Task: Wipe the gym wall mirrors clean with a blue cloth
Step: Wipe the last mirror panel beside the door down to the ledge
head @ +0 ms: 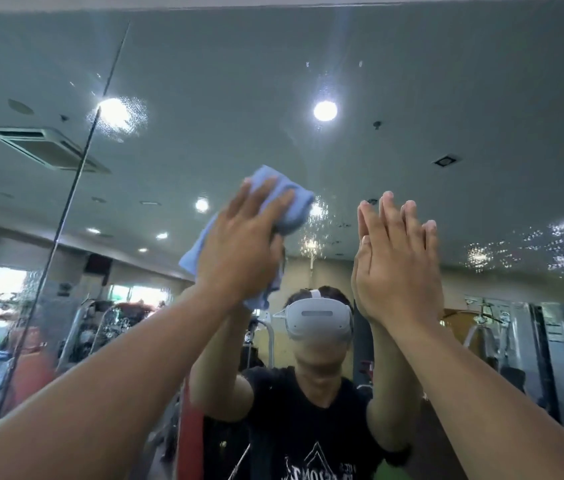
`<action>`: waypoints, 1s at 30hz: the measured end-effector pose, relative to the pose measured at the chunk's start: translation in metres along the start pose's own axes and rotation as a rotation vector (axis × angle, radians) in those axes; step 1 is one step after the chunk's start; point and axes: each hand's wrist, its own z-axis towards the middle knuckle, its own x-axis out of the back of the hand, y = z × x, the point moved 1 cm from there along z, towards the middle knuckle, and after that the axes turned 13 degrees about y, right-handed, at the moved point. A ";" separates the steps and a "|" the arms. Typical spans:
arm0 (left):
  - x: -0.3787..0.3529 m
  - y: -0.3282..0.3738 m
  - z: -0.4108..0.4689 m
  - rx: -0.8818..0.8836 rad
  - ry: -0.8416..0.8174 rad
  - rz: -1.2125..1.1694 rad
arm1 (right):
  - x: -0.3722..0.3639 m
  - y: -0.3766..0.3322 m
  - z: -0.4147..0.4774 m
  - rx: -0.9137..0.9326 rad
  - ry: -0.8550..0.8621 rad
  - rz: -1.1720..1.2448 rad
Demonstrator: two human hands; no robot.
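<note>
— Where was the blue cloth [284, 199]?

— Under the left hand [239, 244], pressed flat to the mirror [412, 81]. The fingers lay straight over it, not curled. One end of the cloth stuck out beyond the fingertips and the other hung below the wrist.

— And the right hand [398, 268]?

— Beside the left, holding nothing. It was released, fingers straight and close together, palm to the glass and touching its own reflection.

— How did the glass look?

— Beads of water [318, 220] clung to it just right of the cloth, with more out past the right hand. A dark seam [76, 188] ran slantwise well to the left of the left hand, where two panels met.

— What of the room in the reflection?

— There was a grey ceiling above both hands, with round lights [325, 110] and an air-conditioning vent [41, 147] beyond the seam. Below the hands was the person in a white headset [318, 320] and black T-shirt [308, 427]. Gym machines [495, 327] stood to either side, with bright windows [6, 289] low on the left.
</note>
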 end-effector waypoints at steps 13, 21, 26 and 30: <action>-0.010 -0.047 0.087 0.437 0.171 0.187 | -0.001 0.001 -0.001 0.009 0.008 -0.006; -0.024 -0.001 0.081 -0.157 -0.048 -0.182 | -0.003 0.004 0.000 0.020 0.015 0.000; -0.005 -0.066 0.107 0.133 0.176 -0.122 | -0.002 0.005 -0.002 0.026 0.034 -0.004; -0.014 -0.065 0.124 0.642 0.251 0.231 | -0.003 0.002 -0.002 0.022 0.053 -0.028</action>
